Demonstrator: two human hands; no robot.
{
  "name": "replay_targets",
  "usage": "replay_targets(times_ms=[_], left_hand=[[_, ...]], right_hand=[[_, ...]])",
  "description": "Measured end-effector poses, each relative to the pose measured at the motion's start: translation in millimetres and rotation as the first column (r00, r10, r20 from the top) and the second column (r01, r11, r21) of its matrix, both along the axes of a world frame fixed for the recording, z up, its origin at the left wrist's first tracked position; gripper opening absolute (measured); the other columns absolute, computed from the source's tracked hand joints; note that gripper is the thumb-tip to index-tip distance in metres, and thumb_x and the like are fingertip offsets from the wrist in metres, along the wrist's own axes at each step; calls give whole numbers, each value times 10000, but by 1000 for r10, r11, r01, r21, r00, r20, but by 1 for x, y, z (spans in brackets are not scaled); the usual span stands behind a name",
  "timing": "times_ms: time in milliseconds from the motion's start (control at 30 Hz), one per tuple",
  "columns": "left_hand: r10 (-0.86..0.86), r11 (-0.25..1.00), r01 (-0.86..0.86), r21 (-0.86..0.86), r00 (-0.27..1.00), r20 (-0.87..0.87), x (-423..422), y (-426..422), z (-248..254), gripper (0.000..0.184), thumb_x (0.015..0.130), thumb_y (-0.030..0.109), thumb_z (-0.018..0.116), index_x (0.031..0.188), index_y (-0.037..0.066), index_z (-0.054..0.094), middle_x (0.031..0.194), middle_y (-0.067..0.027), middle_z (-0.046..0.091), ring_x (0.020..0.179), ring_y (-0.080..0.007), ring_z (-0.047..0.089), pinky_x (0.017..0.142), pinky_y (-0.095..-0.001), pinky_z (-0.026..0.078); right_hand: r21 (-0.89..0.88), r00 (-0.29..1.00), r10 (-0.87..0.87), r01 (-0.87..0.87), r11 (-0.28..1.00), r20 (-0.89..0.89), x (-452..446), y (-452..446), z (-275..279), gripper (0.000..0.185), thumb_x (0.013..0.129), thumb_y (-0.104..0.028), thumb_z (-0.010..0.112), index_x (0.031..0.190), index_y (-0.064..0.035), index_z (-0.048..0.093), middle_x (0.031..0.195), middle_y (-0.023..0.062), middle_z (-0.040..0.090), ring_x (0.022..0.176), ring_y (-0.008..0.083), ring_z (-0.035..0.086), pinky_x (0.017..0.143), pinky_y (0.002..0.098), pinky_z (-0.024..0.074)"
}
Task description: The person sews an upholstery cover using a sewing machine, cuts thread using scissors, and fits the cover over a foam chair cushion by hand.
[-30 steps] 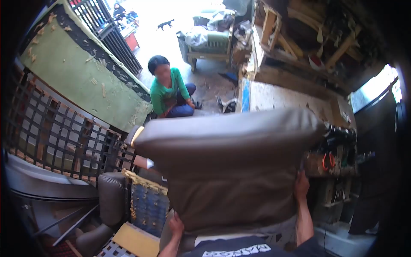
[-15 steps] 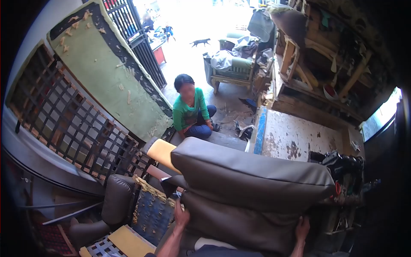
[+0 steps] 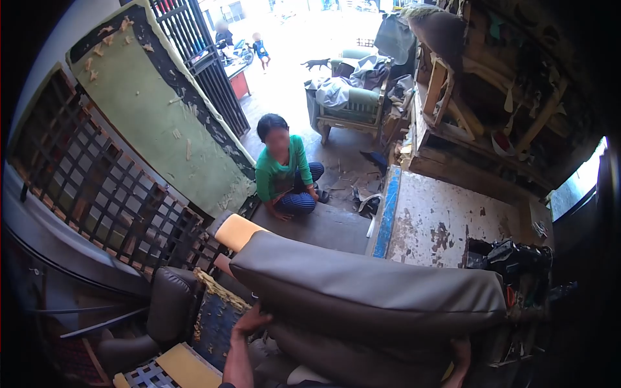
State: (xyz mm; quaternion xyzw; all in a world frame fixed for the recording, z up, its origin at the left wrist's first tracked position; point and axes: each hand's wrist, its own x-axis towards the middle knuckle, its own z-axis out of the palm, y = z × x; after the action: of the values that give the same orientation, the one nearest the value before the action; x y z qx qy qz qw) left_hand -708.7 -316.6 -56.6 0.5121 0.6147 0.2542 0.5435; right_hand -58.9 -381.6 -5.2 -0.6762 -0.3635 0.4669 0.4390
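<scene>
A large brown leather-like sofa cushion (image 3: 369, 284) stands before me, with a thick padded upper section and a sagging lower part. At its left edge, my left hand (image 3: 252, 319) is closed on the covering, its fingertips partly tucked behind. My right hand (image 3: 460, 352) grips the lower right side, and the overhanging upper section covers most of its fingers. A strip of yellow foam (image 3: 236, 231) shows just beyond the cushion's left end.
A person in a green top (image 3: 284, 168) squats beyond the cushion. On the right is a worn worktable (image 3: 446, 213) with a black sewing machine (image 3: 517, 258). A webbed frame (image 3: 110, 181) and green panel (image 3: 155, 116) lean left. Behind stands an armchair (image 3: 352, 107).
The cushion's upper section has tipped lower toward me and shifted slightly left. My left hand has moved left and down along its edge. My right hand has slipped partly out of sight.
</scene>
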Motion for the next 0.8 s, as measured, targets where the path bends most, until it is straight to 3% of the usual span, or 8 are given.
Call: replay_targets(times_ms=[67,200,300,433,533,667,733,800], left_hand=[[405,912,-392,-125,803,437,33,-1,3,817,925,386,674,1541,-5,308,1510,-154,448,1379,-278,438,1176,-401,303],[501,849,-510,-137,696,515,53,15,10,663,951,378,645,1448,-22,466,1378,-123,566,1282,-226,511,1111,-358,363],[439,880,-474,-28,791,426,58,31,67,612,953,374,644,1387,-42,530,1302,-121,615,1208,-208,560,1071,-349,402],[371,880,-417,227,902,220,72,81,170,546,967,368,635,1279,-79,600,1220,-138,660,1117,-181,604,988,-315,458],[341,907,-315,278,939,-46,99,148,237,483,946,438,675,955,-44,675,826,-47,648,804,-103,526,742,-300,451],[364,930,-344,130,912,-190,102,204,125,569,894,507,723,1022,-48,713,918,-96,726,874,-158,644,814,-327,498],[401,909,-380,171,910,-111,104,210,77,596,882,574,695,1070,10,737,987,-157,752,953,-260,709,867,-384,518],[247,964,-261,50,809,-533,119,221,104,592,901,622,618,1107,81,742,1041,-202,739,1011,-366,701,880,-451,518]], right_hand=[[-2,998,-13,14,1000,55,6,11,-18,799,813,-177,730,1486,74,381,1449,200,502,1362,297,451,1157,399,320],[-23,980,-91,96,995,177,16,22,-41,775,820,-178,729,1473,73,396,1432,199,517,1349,302,463,1154,402,326],[-73,880,-225,279,957,419,24,28,-16,660,891,-170,702,1435,85,429,1386,214,549,1316,315,489,1142,413,340],[97,749,-231,219,971,621,53,58,91,602,1046,-406,511,1358,109,508,1327,248,583,1246,328,545,1076,430,399],[50,766,-152,155,987,624,44,127,161,770,1024,-583,451,1341,114,536,1317,288,589,1244,391,553,1067,444,404],[-370,594,125,312,875,795,53,214,77,1209,821,-923,290,1418,114,462,1445,352,461,1398,454,407,1165,462,317],[-430,697,127,280,858,706,30,235,77,1243,781,-958,268,1346,114,543,1380,352,523,1354,462,462,1136,490,350],[-489,683,211,242,838,699,45,262,46,1211,792,-952,239,1275,89,625,1302,338,595,1306,459,519,1108,512,380]])
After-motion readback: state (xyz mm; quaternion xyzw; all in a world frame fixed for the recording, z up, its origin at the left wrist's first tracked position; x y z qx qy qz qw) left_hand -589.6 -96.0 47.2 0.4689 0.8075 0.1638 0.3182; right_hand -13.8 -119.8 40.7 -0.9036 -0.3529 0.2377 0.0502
